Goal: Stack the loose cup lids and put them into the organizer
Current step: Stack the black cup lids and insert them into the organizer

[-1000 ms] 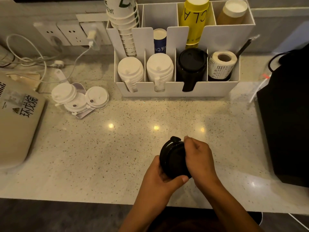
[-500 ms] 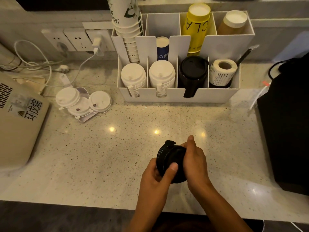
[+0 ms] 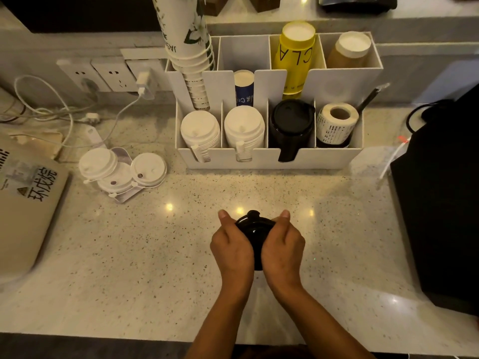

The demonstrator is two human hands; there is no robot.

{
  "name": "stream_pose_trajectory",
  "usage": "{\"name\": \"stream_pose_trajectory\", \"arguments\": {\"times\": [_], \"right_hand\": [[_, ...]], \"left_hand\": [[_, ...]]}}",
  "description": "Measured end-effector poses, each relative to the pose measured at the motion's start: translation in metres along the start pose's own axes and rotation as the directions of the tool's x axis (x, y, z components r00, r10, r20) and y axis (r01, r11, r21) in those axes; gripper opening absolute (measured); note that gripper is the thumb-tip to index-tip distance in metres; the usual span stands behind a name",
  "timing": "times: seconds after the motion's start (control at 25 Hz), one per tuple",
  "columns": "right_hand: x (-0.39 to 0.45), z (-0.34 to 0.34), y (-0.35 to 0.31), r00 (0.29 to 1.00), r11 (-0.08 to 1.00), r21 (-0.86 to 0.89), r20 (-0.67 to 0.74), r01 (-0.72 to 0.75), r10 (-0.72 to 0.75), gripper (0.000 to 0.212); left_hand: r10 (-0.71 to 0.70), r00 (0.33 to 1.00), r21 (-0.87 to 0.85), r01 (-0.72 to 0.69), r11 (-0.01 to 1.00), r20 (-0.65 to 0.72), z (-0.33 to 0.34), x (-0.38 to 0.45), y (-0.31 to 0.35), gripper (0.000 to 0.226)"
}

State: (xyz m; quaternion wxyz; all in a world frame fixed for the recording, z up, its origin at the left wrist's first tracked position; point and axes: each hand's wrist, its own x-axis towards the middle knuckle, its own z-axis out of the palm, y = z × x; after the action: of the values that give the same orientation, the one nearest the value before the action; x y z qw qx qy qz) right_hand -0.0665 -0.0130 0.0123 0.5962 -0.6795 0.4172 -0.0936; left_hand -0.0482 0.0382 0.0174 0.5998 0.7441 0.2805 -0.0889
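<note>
Both hands, left [image 3: 231,246] and right [image 3: 283,246], squeeze black lids [image 3: 255,230] lower center; uneven pressure could pop stack apart.

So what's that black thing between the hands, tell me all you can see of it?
It is a small stack of black lids, glossy like plastic, round, with a small tab sticking up at the far edge. The left hand and right hand clasp it from both sides over the speckled counter. Its lower part is hidden.

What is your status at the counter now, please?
Left hand and right hand clamp black lids. White lids loose. Organizer path clear.
</note>
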Motion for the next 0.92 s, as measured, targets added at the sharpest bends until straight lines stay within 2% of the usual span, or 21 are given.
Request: {"name": "stream_pose_trajectory", "arguments": {"times": [0.04,0.12,0.24,0.32,0.4,0.52,0.56,0.64,0.72,0.76,0.84,0.92], "right_hand": [[0.001,-0.002,-0.003,0.999,0.999,0.024,0.028,-0.024,0.023,0.044],[0.001,-0.01,-0.006,0.981,0.997,0.04,0.184,-0.071,0.063,0.035],[0.0,-0.028,-0.011,0.863,0.979,0.078,0.49,-0.186,0.125,0.013],[0.005,-0.037,-0.014,0.799,0.978,0.071,0.589,-0.199,0.12,0.027],[0.011,-0.042,-0.019,0.809,0.983,0.052,0.577,-0.174,0.113,0.036],[0.013,-0.042,-0.018,0.855,0.974,0.112,0.506,-0.195,0.113,0.036],[0.011,-0.041,-0.017,0.874,0.962,0.155,0.469,-0.223,0.127,0.036],[0.01,-0.041,-0.015,0.906,0.925,0.259,0.389,-0.279,0.164,0.035],[0.014,-0.045,-0.018,0.939,0.906,0.329,0.303,-0.265,0.165,0.033],[0.019,-0.048,-0.02,0.953,0.914,0.333,0.265,-0.233,0.146,0.031],[0.025,-0.053,-0.025,0.967,0.943,0.291,0.236,-0.161,0.093,0.025],[0.026,-0.057,-0.027,0.967,0.96,0.259,0.25,-0.111,0.045,0.027]], "left_hand": [[-0.001,1.0,0.023,0.001,1.0,0.018,0.001,0.003,0.002,0.064],[-0.048,0.998,0.02,0.048,0.999,0.027,0.0,0.01,0.009,0.062],[-0.172,0.985,-0.063,0.172,0.983,0.006,-0.006,0.03,0.017,0.052],[-0.232,0.972,-0.056,0.235,0.97,0.047,-0.007,0.041,0.02,0.054],[-0.271,0.959,-0.035,0.275,0.961,0.088,-0.003,0.047,0.024,0.055],[-0.273,0.947,0.027,0.273,0.962,0.167,0.007,0.048,0.041,0.051],[-0.23,0.955,0.071,0.22,0.973,0.188,0.012,0.046,0.046,0.054],[-0.027,0.973,0.214,-0.023,0.977,0.227,0.02,0.04,0.051,0.055],[0.224,0.914,0.323,-0.337,0.885,0.339,0.022,0.027,0.049,0.043],[0.26,0.865,0.342,-0.422,0.84,0.43,0.023,0.019,0.047,0.042],[0.179,0.807,0.313,-0.409,0.857,0.563,0.026,0.005,0.05,0.056],[0.135,0.794,0.279,-0.359,0.891,0.592,0.03,0.0,0.055,0.068]]}}
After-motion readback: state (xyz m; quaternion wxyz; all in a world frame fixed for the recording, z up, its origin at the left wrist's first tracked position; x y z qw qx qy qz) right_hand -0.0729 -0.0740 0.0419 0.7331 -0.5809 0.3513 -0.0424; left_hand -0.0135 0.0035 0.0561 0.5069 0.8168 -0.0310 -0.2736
